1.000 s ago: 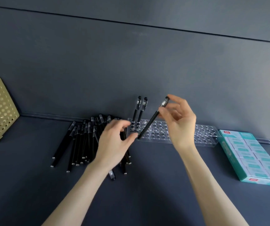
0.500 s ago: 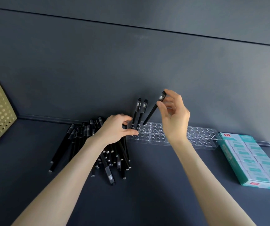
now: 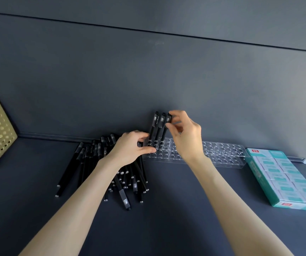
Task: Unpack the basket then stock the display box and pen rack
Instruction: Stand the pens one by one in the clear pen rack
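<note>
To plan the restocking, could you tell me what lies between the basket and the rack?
In the head view, a pile of loose black pens lies there.

You work in soft, even light, a little brighter toward the upper right of the dark grey back wall (image 3: 222,80). Shadows on the dark grey tabletop (image 3: 167,228) are faint and soft-edged. The wide lens bows the wall seams; the clear plastic pen rack (image 3: 226,154) glints slightly. Focus is fairly sharp.
</note>
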